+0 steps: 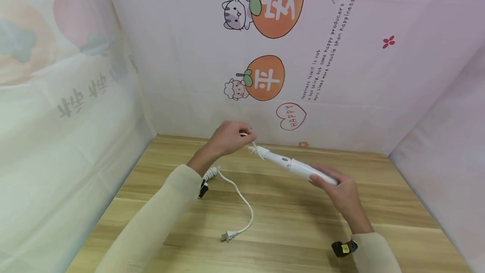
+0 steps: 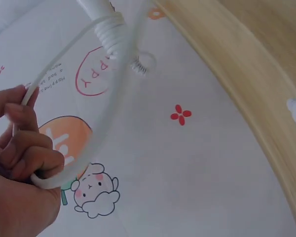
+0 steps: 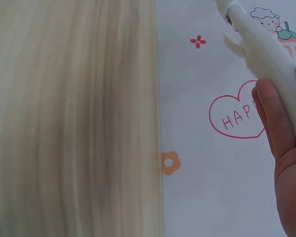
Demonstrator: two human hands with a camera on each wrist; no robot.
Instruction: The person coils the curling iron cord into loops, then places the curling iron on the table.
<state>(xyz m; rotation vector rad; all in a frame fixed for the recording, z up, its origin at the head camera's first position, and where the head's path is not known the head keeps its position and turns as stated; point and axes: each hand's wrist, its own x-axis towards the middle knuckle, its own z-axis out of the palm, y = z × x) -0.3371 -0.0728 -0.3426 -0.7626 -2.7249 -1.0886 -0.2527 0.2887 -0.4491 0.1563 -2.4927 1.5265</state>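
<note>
My right hand (image 1: 342,188) grips a white curling iron (image 1: 278,158) by its thicker end, tilted above the table. A lever-like part of the iron (image 3: 271,54) shows in the right wrist view. White cord (image 2: 108,34) is wound in several turns round its thinner end. My left hand (image 1: 231,137), up and left of that end, pinches the cord between thumb and forefinger; a loop also passes through its curled fingers (image 2: 37,158). Below lies a white two-pin plug (image 1: 229,236) on a curved cord (image 1: 246,203), leading to a white coiled piece (image 1: 210,173) partly hidden by the left wrist.
The wood-grain table (image 1: 295,239) meets a printed white cloth wall (image 1: 189,75) at the back, close behind both hands. Similar cloth walls stand at the left (image 1: 75,138) and right (image 1: 447,146). Small black devices (image 1: 344,248) sit on the wrists.
</note>
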